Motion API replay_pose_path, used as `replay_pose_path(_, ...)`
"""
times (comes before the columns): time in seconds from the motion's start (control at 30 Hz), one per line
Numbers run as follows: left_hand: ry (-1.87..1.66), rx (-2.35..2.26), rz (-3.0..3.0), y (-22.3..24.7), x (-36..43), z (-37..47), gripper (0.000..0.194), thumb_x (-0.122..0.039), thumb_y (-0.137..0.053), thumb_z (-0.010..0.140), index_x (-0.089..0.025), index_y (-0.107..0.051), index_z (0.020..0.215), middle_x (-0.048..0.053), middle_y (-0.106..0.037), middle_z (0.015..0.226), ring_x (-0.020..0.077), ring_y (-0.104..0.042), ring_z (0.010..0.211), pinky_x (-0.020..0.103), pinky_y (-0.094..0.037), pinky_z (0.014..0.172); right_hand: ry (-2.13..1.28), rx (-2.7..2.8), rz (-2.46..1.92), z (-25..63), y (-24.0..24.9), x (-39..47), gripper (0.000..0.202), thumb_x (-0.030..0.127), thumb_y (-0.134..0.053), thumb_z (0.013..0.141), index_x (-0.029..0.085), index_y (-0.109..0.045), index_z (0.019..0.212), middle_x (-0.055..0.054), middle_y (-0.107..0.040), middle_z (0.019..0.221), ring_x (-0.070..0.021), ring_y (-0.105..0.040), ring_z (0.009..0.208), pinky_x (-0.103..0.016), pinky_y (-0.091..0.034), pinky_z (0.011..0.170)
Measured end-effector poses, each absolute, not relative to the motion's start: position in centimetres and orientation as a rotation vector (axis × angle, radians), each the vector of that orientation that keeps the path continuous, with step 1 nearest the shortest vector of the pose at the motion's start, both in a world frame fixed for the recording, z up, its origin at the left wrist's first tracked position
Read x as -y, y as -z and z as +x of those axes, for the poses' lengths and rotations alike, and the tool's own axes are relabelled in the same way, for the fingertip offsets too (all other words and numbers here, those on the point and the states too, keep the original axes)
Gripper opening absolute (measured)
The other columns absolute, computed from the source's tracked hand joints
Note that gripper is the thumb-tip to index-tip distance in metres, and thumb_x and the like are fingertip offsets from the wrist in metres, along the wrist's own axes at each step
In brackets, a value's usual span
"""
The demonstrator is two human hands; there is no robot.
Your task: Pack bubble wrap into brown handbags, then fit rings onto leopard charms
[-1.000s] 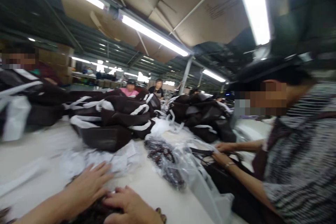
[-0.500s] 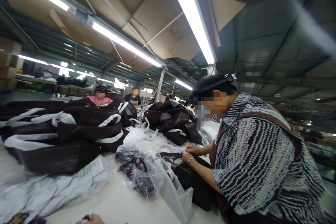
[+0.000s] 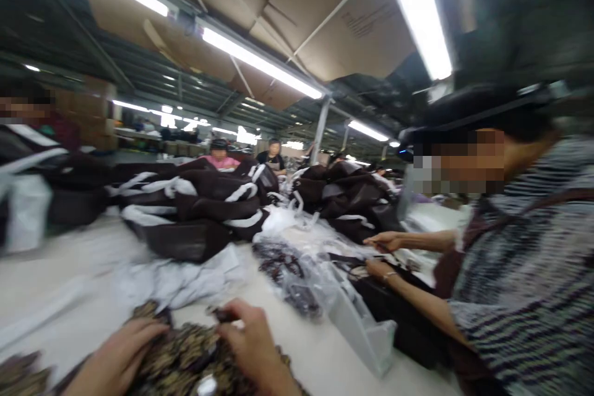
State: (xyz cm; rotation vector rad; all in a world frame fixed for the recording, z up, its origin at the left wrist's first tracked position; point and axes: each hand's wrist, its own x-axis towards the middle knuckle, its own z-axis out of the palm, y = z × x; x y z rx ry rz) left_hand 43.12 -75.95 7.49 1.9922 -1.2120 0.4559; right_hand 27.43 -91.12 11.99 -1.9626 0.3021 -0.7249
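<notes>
Both hands are down at the near edge of the white table, buried in a blurry heap of mottled brown patterned stuff. The left hand lies on it with fingers loosely spread; the right hand has its fingers curled, pinching a small dark bit at the top of the heap. Just to the right, a co-worker in a striped top has both hands on a dark bag. Brown bags with white straps are piled behind.
</notes>
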Motion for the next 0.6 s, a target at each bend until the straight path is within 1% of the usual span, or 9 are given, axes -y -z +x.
replay_pose_path(0.03,-0.415,1.241,2.022,-7.8,74.2,43.6,0.033,-0.025,-0.042,0.086,-0.029,-0.074,0.088,0.002,-0.074,0.09,0.0208,-0.069,0.087,0.028,-0.055,0.084,0.701,-0.286,-1.871,27.2,-12.1,91.6,0.008,0.029,-0.072,0.077,0.022,-0.068,0.074,-0.001,-0.073,0.075,-0.0254,-0.069,0.083,-0.043,-0.051,0.087)
replay_pose_path(0.07,-0.367,1.271,2.038,-8.1,72.7,44.0,0.035,-0.023,-0.04,0.086,-0.028,-0.074,0.092,0.003,-0.074,0.096,0.0202,-0.069,0.09,0.028,-0.055,0.085,0.674,-0.28,-1.775,27.2,-12.0,92.2,0.012,0.032,-0.07,0.079,0.021,-0.065,0.074,0.0,-0.071,0.07,-0.0237,-0.069,0.077,-0.038,-0.053,0.079)
replay_pose_path(0.13,-0.293,1.288,2.024,-8.7,70.9,44.2,0.037,-0.021,-0.036,0.087,-0.024,-0.072,0.096,0.006,-0.073,0.101,0.0205,-0.068,0.094,0.029,-0.055,0.087,0.608,-0.295,-1.587,27.6,-11.5,93.3,0.02,0.04,-0.068,0.082,0.021,-0.063,0.083,-0.001,-0.073,0.076,-0.021,-0.071,0.074,-0.029,-0.051,0.064)
replay_pose_path(0.17,-0.276,1.263,2.003,-9.0,70.6,44.1,0.035,-0.02,-0.036,0.088,-0.023,-0.071,0.096,0.007,-0.072,0.102,0.0212,-0.067,0.096,0.031,-0.054,0.088,0.578,-0.308,-1.508,27.7,-11.2,93.6,0.025,0.043,-0.068,0.082,0.02,-0.062,0.088,-0.003,-0.075,0.083,-0.0206,-0.073,0.075,-0.027,-0.05,0.061)
replay_pose_path(0.27,-0.222,1.103,1.895,-9.8,70.8,43.4,0.027,-0.024,-0.041,0.086,-0.021,-0.068,0.09,0.007,-0.071,0.097,0.0225,-0.065,0.094,0.034,-0.052,0.088,0.539,-0.343,-1.316,27.3,-11.1,94.0,0.038,0.051,-0.071,0.08,0.019,-0.06,0.099,-0.008,-0.077,0.099,-0.0199,-0.075,0.084,-0.023,-0.05,0.061)
replay_pose_path(0.33,-0.102,0.942,1.807,-10.6,71.1,42.9,0.022,-0.031,-0.048,0.083,-0.021,-0.067,0.088,0.005,-0.07,0.092,0.0228,-0.065,0.089,0.034,-0.052,0.083,0.547,-0.352,-1.214,26.7,-11.4,94.0,0.046,0.053,-0.077,0.074,0.019,-0.06,0.1,-0.008,-0.078,0.099,-0.0199,-0.075,0.086,-0.025,-0.052,0.066)
replay_pose_path(0.37,-0.021,0.856,1.747,-11.2,71.2,42.6,0.021,-0.034,-0.053,0.08,-0.021,-0.067,0.088,0.005,-0.07,0.089,0.0224,-0.064,0.084,0.032,-0.052,0.078,0.554,-0.354,-1.17,26.4,-11.6,94.0,0.049,0.053,-0.081,0.071,0.019,-0.06,0.099,-0.008,-0.079,0.098,-0.0199,-0.075,0.086,-0.026,-0.054,0.069)
replay_pose_path(0.47,0.215,0.628,1.515,-12.8,71.7,41.5,0.028,-0.042,-0.067,0.07,-0.02,-0.065,0.088,0.003,-0.069,0.083,0.0183,-0.059,0.068,0.026,-0.047,0.062,0.586,-0.357,-1.071,25.6,-12.1,93.7,0.054,0.051,-0.087,0.063,0.018,-0.06,0.097,-0.007,-0.08,0.094,-0.019,-0.076,0.082,-0.03,-0.056,0.073)
replay_pose_path(0.6,0.486,0.486,1.272,-13.7,72.5,39.6,0.041,-0.046,-0.084,0.058,-0.022,-0.062,0.083,-0.002,-0.064,0.072,0.0144,-0.053,0.059,0.023,-0.043,0.054,0.614,-0.343,-1.025,25.3,-12.3,93.2,0.057,0.053,-0.088,0.061,0.017,-0.06,0.094,-0.007,-0.08,0.087,-0.0186,-0.075,0.074,-0.03,-0.056,0.067)
